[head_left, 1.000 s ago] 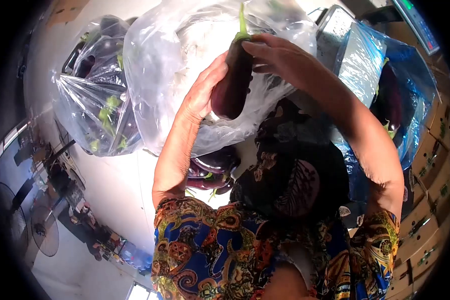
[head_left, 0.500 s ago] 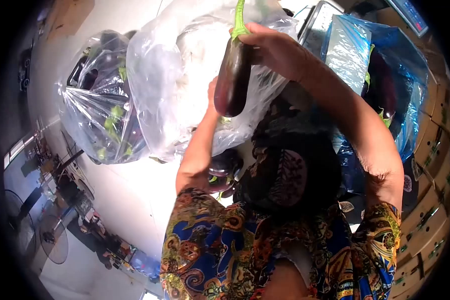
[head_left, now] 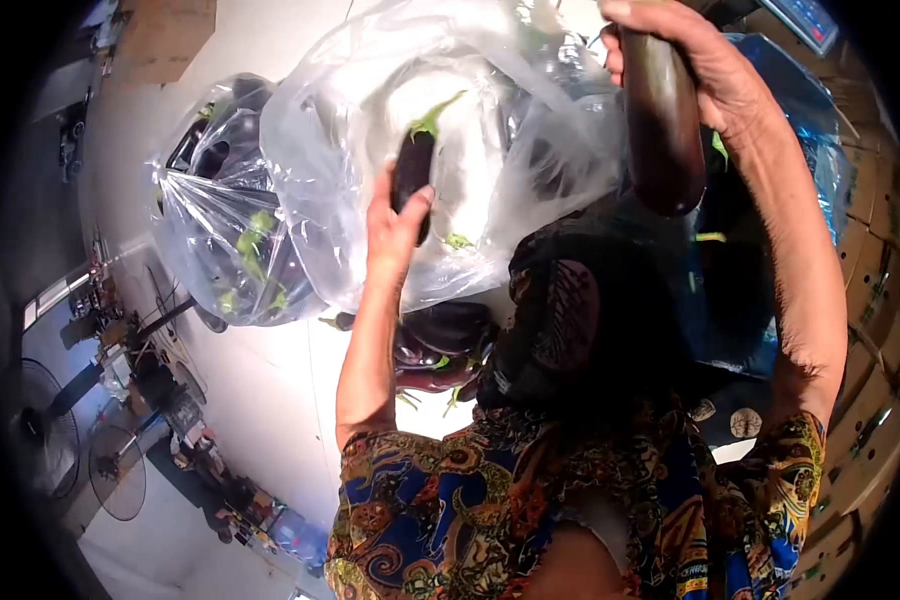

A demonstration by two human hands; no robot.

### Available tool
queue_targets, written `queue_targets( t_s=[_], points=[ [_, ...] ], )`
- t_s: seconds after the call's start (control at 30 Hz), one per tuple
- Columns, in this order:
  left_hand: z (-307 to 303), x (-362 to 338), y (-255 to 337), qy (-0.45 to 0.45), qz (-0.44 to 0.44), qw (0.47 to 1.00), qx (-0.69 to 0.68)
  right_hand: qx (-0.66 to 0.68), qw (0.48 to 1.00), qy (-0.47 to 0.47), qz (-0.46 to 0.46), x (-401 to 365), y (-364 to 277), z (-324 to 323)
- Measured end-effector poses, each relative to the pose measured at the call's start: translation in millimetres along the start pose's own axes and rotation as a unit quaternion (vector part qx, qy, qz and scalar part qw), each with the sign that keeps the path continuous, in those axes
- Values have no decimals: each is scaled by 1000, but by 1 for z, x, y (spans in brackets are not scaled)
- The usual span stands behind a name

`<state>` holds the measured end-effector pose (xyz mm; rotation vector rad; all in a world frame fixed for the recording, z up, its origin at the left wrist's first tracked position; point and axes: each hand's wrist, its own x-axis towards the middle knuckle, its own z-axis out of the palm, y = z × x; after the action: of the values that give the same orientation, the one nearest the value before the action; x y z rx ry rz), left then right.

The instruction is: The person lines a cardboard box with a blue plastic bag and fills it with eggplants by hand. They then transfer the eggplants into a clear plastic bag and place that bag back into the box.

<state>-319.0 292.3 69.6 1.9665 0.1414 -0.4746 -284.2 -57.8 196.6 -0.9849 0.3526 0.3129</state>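
Between left hand (head_left: pixel 395 228) fingers (head_left: pixel 417 203) sits small eggplant (head_left: pixel 413 165); right hand's (head_left: pixel 718 78), large eggplant (head_left: pixel 662 140).

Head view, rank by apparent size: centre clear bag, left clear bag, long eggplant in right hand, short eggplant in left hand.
1. centre clear bag
2. left clear bag
3. long eggplant, held by right hand
4. short eggplant, held by left hand
The long eggplant may be nearer the camera, so 3 versus 4 is apparent only.

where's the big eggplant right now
Upper right of the head view: the big eggplant is gripped in the right hand, between the clear plastic bag and the blue bag.
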Motion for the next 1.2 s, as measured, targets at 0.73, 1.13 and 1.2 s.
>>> queue_targets(
  t_s=[0.73,1.13,1.2],
  points=[
    [-99,-1,-66,346,242,839,342,-213,958,107,-160,-132,-42,-132],
    [2,-13,-101,43,162,982,88,-329,907,263,5,-145,10,-160],
    [47,-6,-96,-5,215,962,170,-352,896,272,-5,-144,13,-150]
  ],
)
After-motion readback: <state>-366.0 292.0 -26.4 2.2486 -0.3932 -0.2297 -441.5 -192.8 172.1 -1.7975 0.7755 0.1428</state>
